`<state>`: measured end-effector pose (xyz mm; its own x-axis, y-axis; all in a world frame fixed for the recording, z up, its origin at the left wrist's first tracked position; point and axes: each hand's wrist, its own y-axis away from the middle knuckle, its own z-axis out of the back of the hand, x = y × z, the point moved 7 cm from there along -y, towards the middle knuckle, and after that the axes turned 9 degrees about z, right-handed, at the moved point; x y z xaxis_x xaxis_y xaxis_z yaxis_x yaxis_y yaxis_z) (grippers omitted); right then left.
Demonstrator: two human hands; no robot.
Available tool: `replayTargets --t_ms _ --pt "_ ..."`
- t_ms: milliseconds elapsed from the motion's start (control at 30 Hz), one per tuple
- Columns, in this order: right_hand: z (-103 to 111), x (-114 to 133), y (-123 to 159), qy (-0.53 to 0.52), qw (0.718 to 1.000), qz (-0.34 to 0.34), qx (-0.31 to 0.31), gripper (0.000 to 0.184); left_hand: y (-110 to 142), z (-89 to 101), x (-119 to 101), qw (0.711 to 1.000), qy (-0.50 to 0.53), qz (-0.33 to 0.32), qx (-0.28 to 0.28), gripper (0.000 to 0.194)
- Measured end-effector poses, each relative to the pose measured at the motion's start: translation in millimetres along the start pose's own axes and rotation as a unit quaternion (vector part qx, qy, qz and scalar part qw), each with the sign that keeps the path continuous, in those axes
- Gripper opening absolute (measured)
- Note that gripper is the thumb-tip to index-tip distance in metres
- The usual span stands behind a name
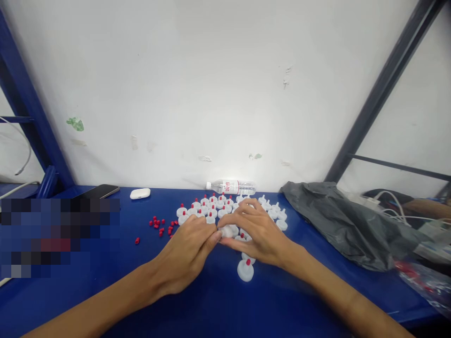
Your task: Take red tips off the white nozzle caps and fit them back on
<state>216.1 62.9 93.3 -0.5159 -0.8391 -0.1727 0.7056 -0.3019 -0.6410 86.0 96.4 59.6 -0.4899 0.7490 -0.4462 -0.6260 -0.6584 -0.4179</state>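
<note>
Over the blue table, a white plastic nozzle cap [227, 231] is held between the thumb and fingers of my right hand [262, 230]. My left hand [190, 244] is closed in a pinch and meets the cap's left end; its fingers hide whatever they grip. Behind my hands stand many white nozzle caps, several with red tips [212, 199] on their spouts, others with bare white spouts [276, 206]. One red-tipped nozzle cap [245, 270] sits nearest to me, below my right hand. Small loose red tips [161, 232] lie scattered to the left of my left hand.
A clear plastic bottle [230, 187] lies on its side by the wall. A white oval case [140, 193] and a dark phone [102, 191] are at the back left. On the right are a grey plastic bag [345, 225] and a clear bag with red pieces [419, 281].
</note>
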Motion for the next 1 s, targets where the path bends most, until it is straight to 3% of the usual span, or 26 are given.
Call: replayTargets --t_ms 133,200,267,333,433,633,833,1000 --pt "14.6 -20.5 10.3 0.128 0.991 0.032 0.0 0.02 1.1 6.1 20.6 0.985 0.133 0.113 0.0 0.046" --pt "25.8 -42.9 18.9 0.166 0.986 -0.019 -0.015 0.014 1.4 13.8 30.8 0.981 0.136 0.141 -0.007 0.047" --pt "32.0 -63.9 26.6 0.131 0.986 -0.105 -0.026 0.009 -0.7 20.2 31.3 0.993 0.062 0.103 -0.008 0.044" --pt "27.2 -70.0 28.2 0.063 0.986 -0.153 -0.016 0.011 -2.5 18.2 25.8 0.999 -0.025 0.039 0.01 0.037" --pt "8.0 -52.5 20.2 -0.013 0.991 -0.129 0.027 0.013 -1.4 3.9 20.7 0.996 -0.068 -0.009 0.052 0.022" --pt "-19.8 -32.3 17.2 -0.048 0.99 -0.09 0.096 0.015 5.4 -15.3 22.1 0.992 -0.086 -0.02 0.092 0.012" --pt "-4.7 -47.1 21.5 -0.071 0.975 -0.152 0.144 0.025 5.4 -14.9 28.7 0.992 -0.077 -0.004 0.096 0.013" --pt "-3.7 -58.6 37.2 -0.104 0.946 -0.188 0.242 0.023 6.0 -16.4 32.2 0.992 -0.07 0.011 0.1 0.012"
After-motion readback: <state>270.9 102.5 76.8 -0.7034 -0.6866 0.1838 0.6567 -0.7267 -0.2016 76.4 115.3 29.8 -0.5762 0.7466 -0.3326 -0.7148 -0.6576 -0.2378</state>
